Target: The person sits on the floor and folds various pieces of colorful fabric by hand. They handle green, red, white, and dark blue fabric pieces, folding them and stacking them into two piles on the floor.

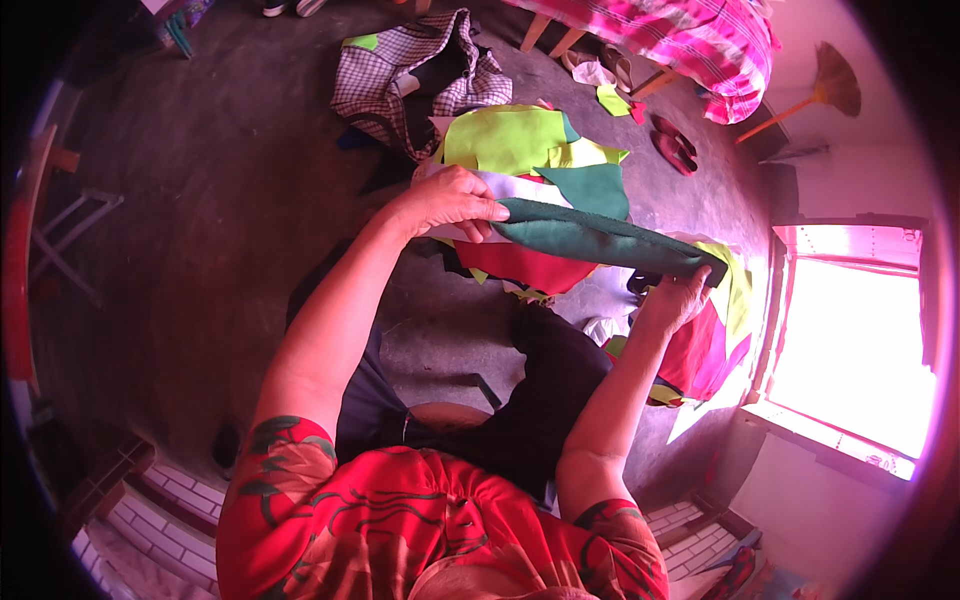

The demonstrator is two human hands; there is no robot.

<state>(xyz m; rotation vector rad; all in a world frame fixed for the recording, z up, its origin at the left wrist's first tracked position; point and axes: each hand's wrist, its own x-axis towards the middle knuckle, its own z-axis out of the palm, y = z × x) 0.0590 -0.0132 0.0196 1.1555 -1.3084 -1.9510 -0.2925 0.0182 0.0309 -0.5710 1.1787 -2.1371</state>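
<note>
A folded piece of dark green cloth (590, 236) is stretched between my two hands in front of me. My left hand (455, 203) pinches its left end between thumb and fingers. At the other end, lower and to the right, my right hand (683, 297) grips the cloth. Beneath and beyond it lies a pile of fabric pieces on the floor: a lime green piece (505, 138), another dark green piece (590, 188) and a red piece (525, 268). Close to my right hand is a second heap with red cloth (697, 345) and yellow cloth (738, 290).
A checked cloth (390, 85) lies crumpled at the far side of the grey floor (200, 200). Dark red shoes (673, 145) sit near a bed with a pink plaid cover (680, 40). A broom (835, 85) leans by the right wall, above a bright window (855, 330).
</note>
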